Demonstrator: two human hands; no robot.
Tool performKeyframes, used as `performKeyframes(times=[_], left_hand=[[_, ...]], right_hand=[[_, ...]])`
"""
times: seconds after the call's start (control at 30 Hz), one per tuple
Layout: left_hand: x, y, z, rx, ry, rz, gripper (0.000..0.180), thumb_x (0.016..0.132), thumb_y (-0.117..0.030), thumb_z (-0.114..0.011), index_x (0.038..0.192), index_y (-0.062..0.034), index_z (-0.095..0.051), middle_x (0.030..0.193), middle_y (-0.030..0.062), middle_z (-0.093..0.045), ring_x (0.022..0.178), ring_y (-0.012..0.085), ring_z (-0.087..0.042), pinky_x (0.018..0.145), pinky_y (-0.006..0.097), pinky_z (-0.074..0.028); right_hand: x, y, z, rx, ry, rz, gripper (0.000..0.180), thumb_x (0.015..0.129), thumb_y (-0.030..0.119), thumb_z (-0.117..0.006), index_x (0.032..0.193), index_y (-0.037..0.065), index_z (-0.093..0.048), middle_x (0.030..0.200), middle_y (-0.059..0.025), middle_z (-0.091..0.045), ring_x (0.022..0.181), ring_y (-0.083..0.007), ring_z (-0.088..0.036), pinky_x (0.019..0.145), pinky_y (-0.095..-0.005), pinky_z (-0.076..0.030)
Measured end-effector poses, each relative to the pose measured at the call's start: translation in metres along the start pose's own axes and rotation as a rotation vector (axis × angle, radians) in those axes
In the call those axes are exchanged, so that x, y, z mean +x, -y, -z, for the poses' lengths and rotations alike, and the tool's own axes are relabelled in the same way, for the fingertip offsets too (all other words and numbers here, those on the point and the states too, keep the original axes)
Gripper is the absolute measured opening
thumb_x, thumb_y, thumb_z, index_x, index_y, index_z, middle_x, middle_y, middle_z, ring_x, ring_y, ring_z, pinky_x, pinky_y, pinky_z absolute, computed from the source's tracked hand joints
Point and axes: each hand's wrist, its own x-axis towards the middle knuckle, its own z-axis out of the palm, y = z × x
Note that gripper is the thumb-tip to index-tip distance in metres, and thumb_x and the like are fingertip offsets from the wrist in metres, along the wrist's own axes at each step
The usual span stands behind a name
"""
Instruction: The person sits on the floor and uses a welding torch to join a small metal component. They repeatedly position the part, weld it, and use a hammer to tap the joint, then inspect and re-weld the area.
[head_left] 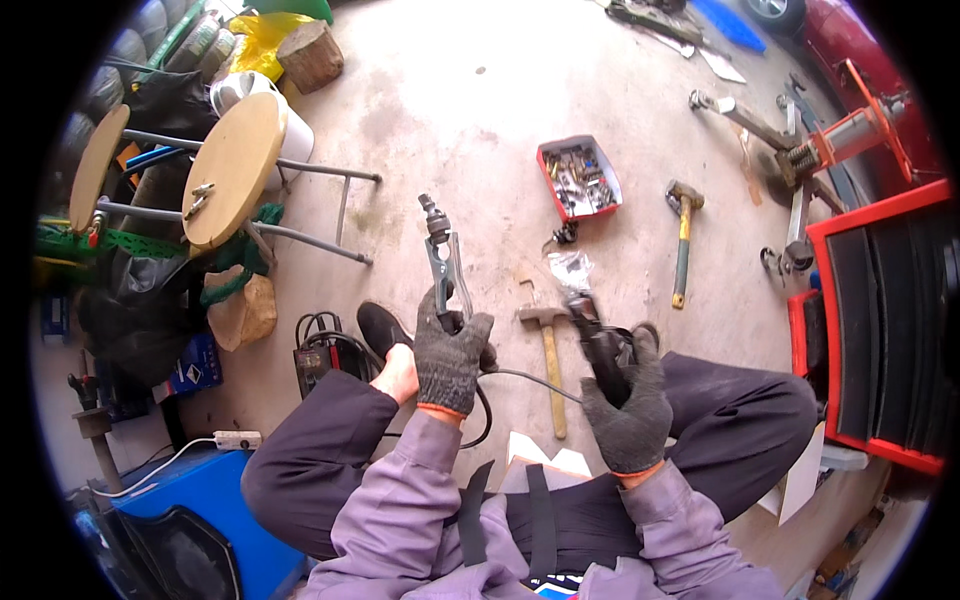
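My left hand [450, 355], in a dark grey knitted glove, is closed around silver locking pliers [441, 275]. The pliers' jaws point away from me and clamp a dark metal fitting [435, 217]. In the matching glove, my right hand [632, 415] wraps round a long black tool [602, 350], its front end smeared by motion, so its exact kind is unclear. A thin dark cable [530, 378] runs across between the two hands. On the concrete floor between them lies a hammer [550, 375] with a wooden handle.
Ahead stands a red box of small metal parts [615, 205], with a yellow-and-green-handled hammer [684, 245] to its right. A folding chair [235, 170] is at left, a red tool cabinet [825, 320] and red jack [850, 140] at right. A black-and-red machine [325, 355] sits by my foot.
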Motion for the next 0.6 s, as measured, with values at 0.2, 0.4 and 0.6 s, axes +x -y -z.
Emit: performKeyframes(times=[0.2, 0.4, 0.6], left_hand=[[0.006, 0.016, 0.007, 0.047, -0.076, -0.029, 0.068, 0.083, 0.000, -0.071, 0.142, -0.0080, -0.038, 0.079, 0.0056, -0.049, 0.045, 0.0150, -0.053, 0.037, 0.031, -0.044], [0.019, 0.034, 0.014, 0.214, -0.087, -0.028, 0.064, 0.082, -0.008, -0.074, 0.138, -0.0080, -0.044, 0.076, 0.0028, -0.051, 0.049, 0.0128, -0.055, 0.039, 0.031, -0.047], [0.025, 0.029, 0.016, 0.174, -0.076, 0.007, 0.066, 0.083, -0.007, -0.074, 0.141, -0.0068, -0.041, 0.075, 0.0043, -0.051, 0.043, 0.0151, -0.052, 0.035, 0.032, -0.042]], right_hand=[[0.022, 0.010, 0.038, 0.330, 0.034, -0.285, 0.059, 0.086, 0.007, -0.074, 0.137, -0.004, -0.046, 0.100, -0.0119, -0.065, 0.070, -0.0143, -0.063, 0.063, -0.0277, -0.053], [0.006, 0.004, 0.077, 0.576, 0.262, -0.699, 0.038, 0.086, 0.012, -0.077, 0.114, -0.002, -0.057, 0.092, -0.0095, -0.067, 0.075, -0.0142, -0.064, 0.068, -0.0282, -0.053], [-0.014, -0.007, 0.059, 0.201, 0.183, -0.175, 0.038, 0.086, 0.015, -0.078, 0.115, 0.000, -0.058, 0.094, -0.0100, -0.068, 0.083, -0.0146, -0.065, 0.075, -0.0299, -0.054]])
